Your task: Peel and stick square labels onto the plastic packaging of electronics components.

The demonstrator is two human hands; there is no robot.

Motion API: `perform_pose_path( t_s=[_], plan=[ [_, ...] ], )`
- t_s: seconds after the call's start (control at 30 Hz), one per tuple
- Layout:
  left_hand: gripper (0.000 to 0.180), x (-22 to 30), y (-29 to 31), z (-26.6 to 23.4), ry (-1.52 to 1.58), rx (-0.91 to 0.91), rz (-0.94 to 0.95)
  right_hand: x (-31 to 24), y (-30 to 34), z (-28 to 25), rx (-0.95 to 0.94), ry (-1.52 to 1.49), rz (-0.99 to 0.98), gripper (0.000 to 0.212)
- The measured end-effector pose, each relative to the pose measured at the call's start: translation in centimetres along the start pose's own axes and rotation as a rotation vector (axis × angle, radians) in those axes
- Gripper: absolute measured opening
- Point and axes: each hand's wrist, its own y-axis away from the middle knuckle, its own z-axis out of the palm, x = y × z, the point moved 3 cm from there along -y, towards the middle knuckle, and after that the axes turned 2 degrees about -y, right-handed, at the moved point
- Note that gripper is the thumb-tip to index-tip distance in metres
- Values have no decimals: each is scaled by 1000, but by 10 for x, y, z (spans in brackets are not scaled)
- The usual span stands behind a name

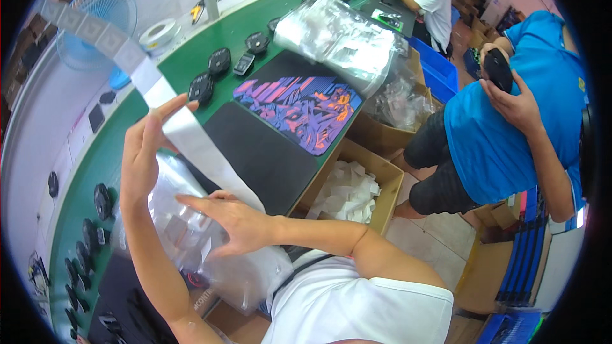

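A long strip of white labels runs from the upper left down toward my right wrist. My left hand is raised and closed on it, fingers on one face of the strip. Over a stack of clear plastic bags, my right hand is open, its thumb and fingers spread beside the lower end of the strip. By the right thumb tip shows a small white label; I cannot tell whether it sticks to the thumb or to the bag below. Beyond the hands lies a patterned purple and orange mat.
Black devices line the green bench. More clear bags lie farther along. A carton of white paper scraps stands beside the bench. A person in blue stands at right holding a black object; another person sits far off. A fan stands at left.
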Motion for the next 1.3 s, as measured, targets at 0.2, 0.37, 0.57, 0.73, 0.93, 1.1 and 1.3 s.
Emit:
perform_pose_path(
  t_s=[0.2,0.37,0.57,0.73,0.93,1.1,1.3],
  plan=[
    [61,37,7,3,167,49,-35,12,-9,-7,31,-2,223,110],
    [82,132,51,40,-124,-213,-73,38,-4,8,188,-72,146,47],
    [87,168,96,61,-659,-439,39,57,-16,17,-69,174,128,17],
    [65,90,24,48,-590,-12,111,9,-19,3,188,10,100,41],
    [34,0,5,-2,-216,156,-285,2,-12,8,74,21,220,53],
    [33,-5,1,5,32,54,-179,-11,-5,-1,171,-50,205,55],
    [39,-1,2,7,168,79,-150,-44,-2,-43,217,-84,53,39]
  ],
)
